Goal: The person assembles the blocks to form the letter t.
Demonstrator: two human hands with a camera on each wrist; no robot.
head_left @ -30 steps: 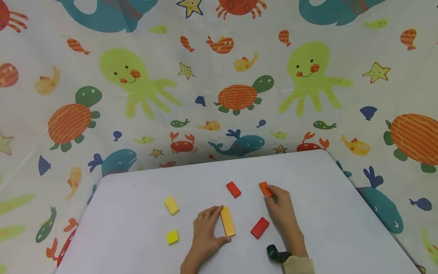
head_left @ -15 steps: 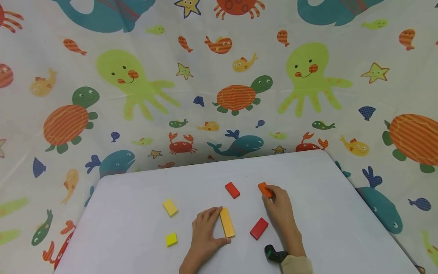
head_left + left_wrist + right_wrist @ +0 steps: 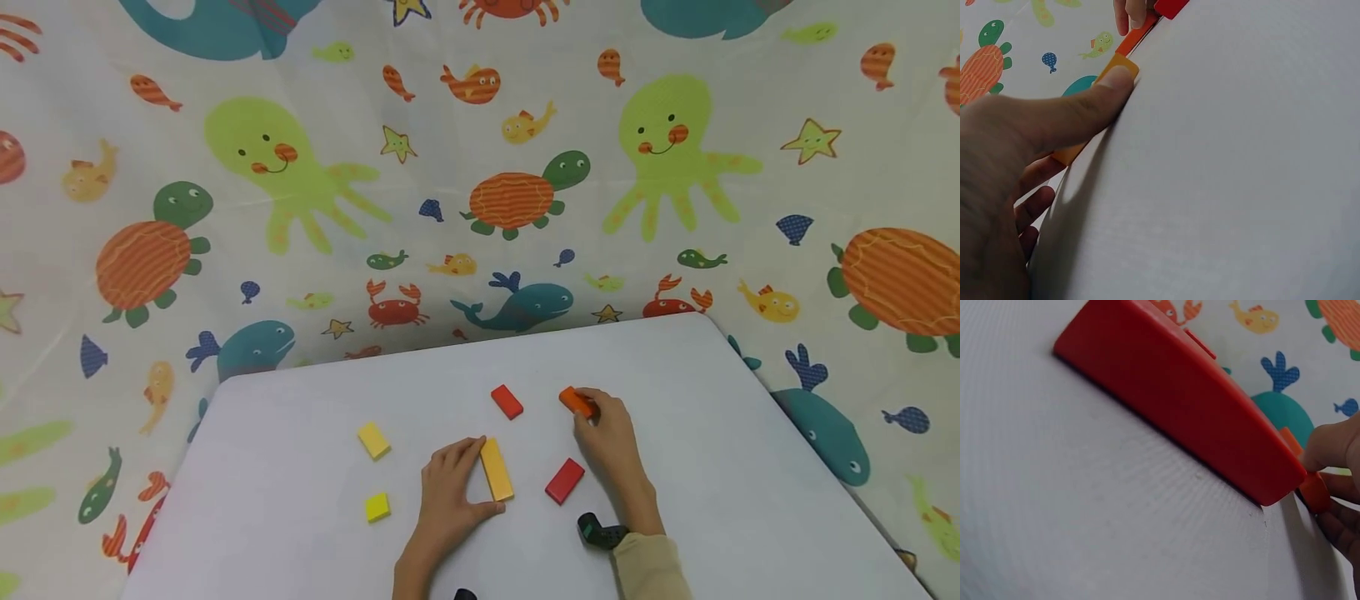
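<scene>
In the head view my left hand (image 3: 447, 492) holds a long orange-yellow block (image 3: 497, 471) lengthwise, thumb at its near end and a fingertip at its far end. The left wrist view shows the thumb on one end of this yellow block (image 3: 1074, 154). To the right, my right hand (image 3: 613, 437) pinches a small orange block (image 3: 574, 401) between thumb and fingers. A red block (image 3: 565, 481) lies between the hands, nearer me, and fills much of the right wrist view. Another, smaller red block (image 3: 507, 402) lies farther back. The fingers partly cover the orange block.
Two yellow blocks lie left of my left hand: a pale oblong one (image 3: 373, 441) and a smaller bright one (image 3: 377, 507). All sit on a white table (image 3: 285, 475), its back edge against a sea-animal curtain (image 3: 360, 192). A black wrist camera (image 3: 600, 532) sits by my right wrist.
The orange block has turned slightly in my right hand, its far end swinging left. My left hand keeps its hold on the long yellow block. The head view has shifted a little.
</scene>
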